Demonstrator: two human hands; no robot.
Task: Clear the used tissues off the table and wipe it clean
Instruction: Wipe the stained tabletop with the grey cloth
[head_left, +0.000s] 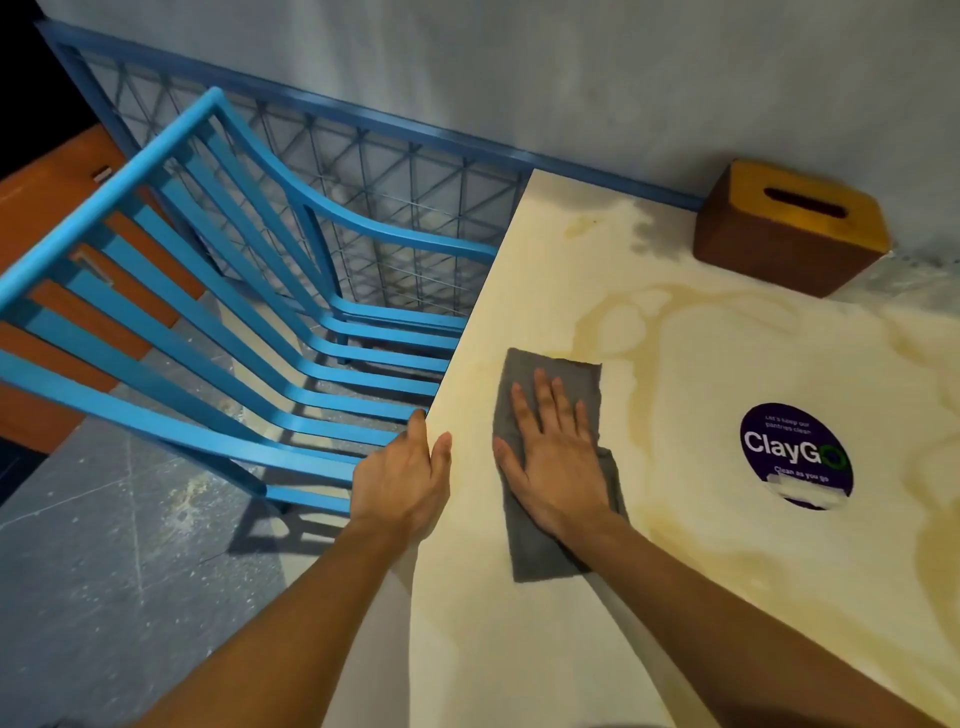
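Cloth (558, 370) under flat right hand (556, 462)

The right hand (553, 462) hides the middle of the grey cloth (550, 374), the tabletop (675, 332) runs off the right and bottom edges, and the small words on the sticker (796, 454) are too tiny to read.

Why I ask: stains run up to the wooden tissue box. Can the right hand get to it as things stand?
Probably yes. The right hand lies flat on the grey cloth, and only bare table separates it from the tissue box by the wall.
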